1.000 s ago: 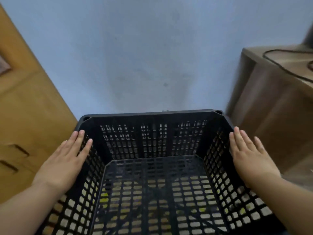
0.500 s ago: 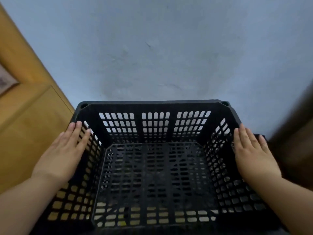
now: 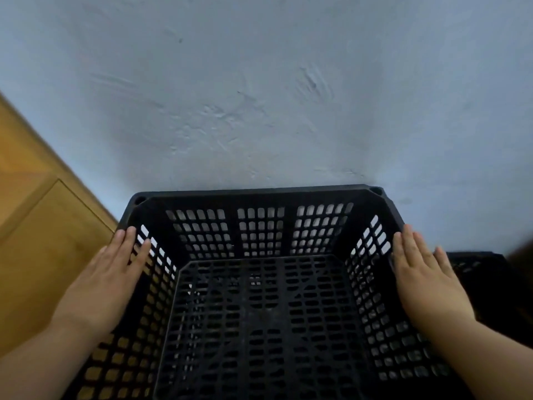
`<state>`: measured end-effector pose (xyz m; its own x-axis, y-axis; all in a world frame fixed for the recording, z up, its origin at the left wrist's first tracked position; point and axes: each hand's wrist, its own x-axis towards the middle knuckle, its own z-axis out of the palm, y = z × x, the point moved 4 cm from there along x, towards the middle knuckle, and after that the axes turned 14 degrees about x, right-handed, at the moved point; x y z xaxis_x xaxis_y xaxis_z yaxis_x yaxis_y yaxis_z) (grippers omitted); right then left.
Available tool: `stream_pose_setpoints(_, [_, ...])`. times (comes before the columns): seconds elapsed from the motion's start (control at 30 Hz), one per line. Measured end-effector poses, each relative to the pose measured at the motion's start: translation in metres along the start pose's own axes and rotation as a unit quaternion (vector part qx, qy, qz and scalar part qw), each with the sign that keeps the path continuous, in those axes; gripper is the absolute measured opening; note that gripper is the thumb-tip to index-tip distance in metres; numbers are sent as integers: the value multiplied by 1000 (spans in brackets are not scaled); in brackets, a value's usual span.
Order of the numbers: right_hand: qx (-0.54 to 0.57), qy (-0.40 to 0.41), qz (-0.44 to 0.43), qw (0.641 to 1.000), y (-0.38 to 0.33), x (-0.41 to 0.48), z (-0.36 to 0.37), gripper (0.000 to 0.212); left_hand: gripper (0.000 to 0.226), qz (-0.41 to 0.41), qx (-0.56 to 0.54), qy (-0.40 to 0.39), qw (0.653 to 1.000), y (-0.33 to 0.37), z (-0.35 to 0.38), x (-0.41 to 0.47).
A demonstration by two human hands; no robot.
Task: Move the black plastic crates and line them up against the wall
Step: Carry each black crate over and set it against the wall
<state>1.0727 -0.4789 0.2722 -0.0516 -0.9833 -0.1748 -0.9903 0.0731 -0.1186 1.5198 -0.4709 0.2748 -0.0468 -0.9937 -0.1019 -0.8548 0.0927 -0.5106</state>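
Right now a big black crate [image 3: 259, 298] fills the middle of the view, and its far rim looks to be right up against the pale blue wall [image 3: 259, 96]. This crate has lots of little holes in its sides and bottom, and nothing is inside it. On the crate's left side, the left hand [image 3: 106, 278] lies flat with its fingers straight and spread wide, pressing on the outside. On the crate's right side, the right hand [image 3: 427, 281] does the same, flat and wide. Both hands squeeze the crate between them. Just to the right of the crate, lower down, sits a second black crate [image 3: 478, 272]. To the left of the crate stands a brown wooden cabinet [image 3: 43, 226].
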Motion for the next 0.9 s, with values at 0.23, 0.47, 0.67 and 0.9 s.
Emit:
stream_pose_setpoints(0.23, [9,73,-27,997,-9,19,38,85,140,54,20,55,997,-18,58,28])
stream_pose_setpoints(0.47, [2,110,-43,993,-15,18,52,90,145,46,-5,47,998,-17,81,33])
stream_pose_setpoints(0.67, [-3,102,-22,995,-14,14,54,94,132,41,-17,84,995,-14,75,31])
stream_pose_setpoints(0.9, [46,79,62,994,-26,12,21,63,111,66,-15,110,992,17,33,49])
